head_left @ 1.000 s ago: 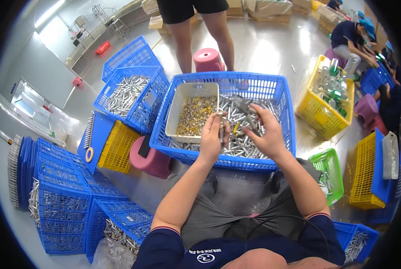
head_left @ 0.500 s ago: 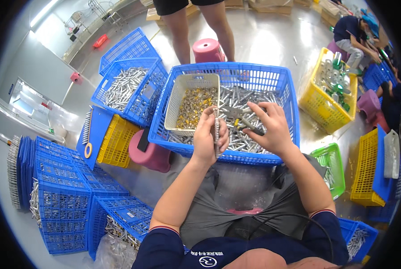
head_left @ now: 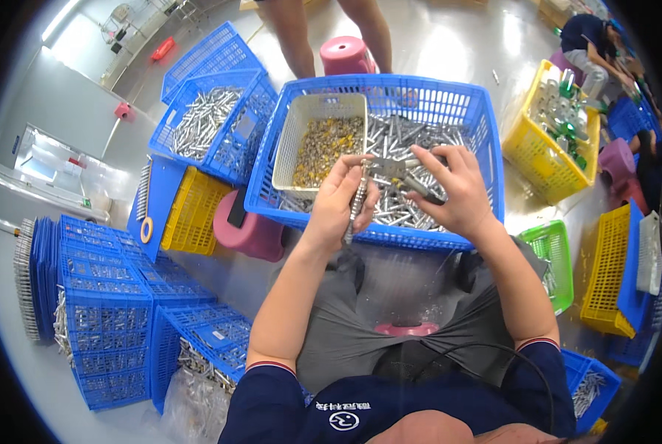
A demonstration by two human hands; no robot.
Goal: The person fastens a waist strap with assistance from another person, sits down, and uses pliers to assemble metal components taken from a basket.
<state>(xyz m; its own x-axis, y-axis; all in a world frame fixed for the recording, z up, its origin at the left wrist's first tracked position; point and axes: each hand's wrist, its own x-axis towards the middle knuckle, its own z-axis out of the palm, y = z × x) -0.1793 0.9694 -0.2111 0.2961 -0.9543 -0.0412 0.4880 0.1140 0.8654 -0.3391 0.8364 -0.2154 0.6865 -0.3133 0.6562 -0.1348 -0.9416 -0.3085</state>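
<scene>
My left hand (head_left: 341, 201) is closed round a slim ridged metal rod (head_left: 357, 198), which leans with its upper end at the jaws of a pair of pliers. The pliers (head_left: 388, 168) are in my right hand (head_left: 456, 189), thumb and fingers round the spread handles. Jaws and rod end meet above a large blue crate (head_left: 491, 159) of loose silver metal rods (head_left: 395, 209). Inside that crate, on the left, stands a cream basket (head_left: 280, 163) holding small brown and yellow pieces (head_left: 323, 148). The exact contact at the jaws is too small to make out.
Blue crates of metal parts (head_left: 109, 325) stack up at left, and another blue crate (head_left: 231, 159) stands at upper left. Pink stools (head_left: 249, 235) are close by. At right are a yellow crate (head_left: 545, 174) and a green basket (head_left: 562, 285). A person's legs (head_left: 294, 37) are beyond the crate.
The view has shifted, so the crates sit higher in the picture. The rod in my left hand has tilted from nearly upright to slanting. The pliers stay at its upper end.
</scene>
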